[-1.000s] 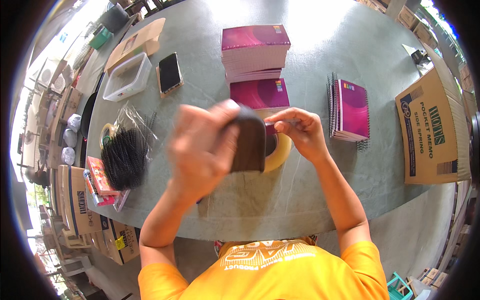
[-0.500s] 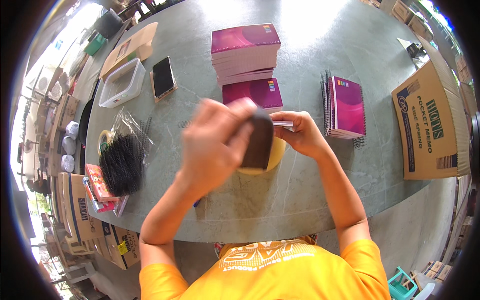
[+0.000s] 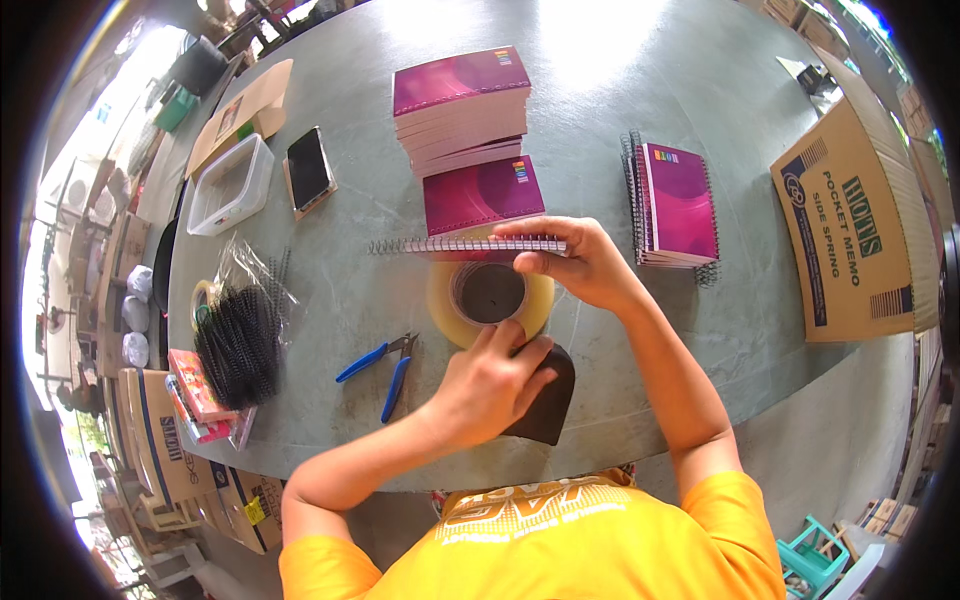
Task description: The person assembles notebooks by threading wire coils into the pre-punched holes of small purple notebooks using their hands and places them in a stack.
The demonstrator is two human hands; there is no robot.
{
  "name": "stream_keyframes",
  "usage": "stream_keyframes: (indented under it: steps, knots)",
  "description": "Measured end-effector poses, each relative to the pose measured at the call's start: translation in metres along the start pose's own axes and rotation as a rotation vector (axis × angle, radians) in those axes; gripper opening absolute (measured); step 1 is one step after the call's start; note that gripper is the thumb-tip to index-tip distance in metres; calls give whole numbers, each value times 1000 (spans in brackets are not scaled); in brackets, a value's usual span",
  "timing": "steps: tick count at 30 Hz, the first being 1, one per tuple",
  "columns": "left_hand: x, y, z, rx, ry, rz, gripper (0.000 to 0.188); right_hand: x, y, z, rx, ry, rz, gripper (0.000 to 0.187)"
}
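In my right hand, pinched between thumb and fingers, is a spiral notebook seen edge-on, its coil toward me and sticking out past its left end. My left hand has curled fingers over a dark, flat, round-ended piece low near the table's front edge; the hand partly hides it. Between the hands, a big roll of yellowish tape lies flat. Just beyond the held notebook is a purple-covered notepad, in front of a tall stack of like pads.
Blue-handled cutters lie left of the tape roll. Farther left are black coils, a clear plastic box and a phone. To the right stand spiral-bound notebooks and a cardboard carton on the grey table.
My left hand has come down toward me and right with the dark piece. My right hand shifted slightly; the notebook's coil now shows in full. The tape roll and cutters are uncovered.
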State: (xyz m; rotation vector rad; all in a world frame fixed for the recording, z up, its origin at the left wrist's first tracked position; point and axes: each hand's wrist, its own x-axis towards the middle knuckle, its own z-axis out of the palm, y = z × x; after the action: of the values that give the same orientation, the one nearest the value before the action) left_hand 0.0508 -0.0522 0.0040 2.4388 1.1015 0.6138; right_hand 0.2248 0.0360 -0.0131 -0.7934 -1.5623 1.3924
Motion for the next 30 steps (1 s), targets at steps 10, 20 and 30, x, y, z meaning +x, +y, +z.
stream_keyframes:
  steps: [10, 20, 30]
  knots:
    - [69, -21, -66, 373, 305, 191, 26, -7, -4, 2, 274, 125, -21, 22]
    - [86, -26, -37, 113, 157, 144, 20, -24, 18, -6, -66, 204, 39, 18]
    - [90, -20, -22, 33, 180, 244, 18, -26, 18, -9, -183, 198, 38, 20]
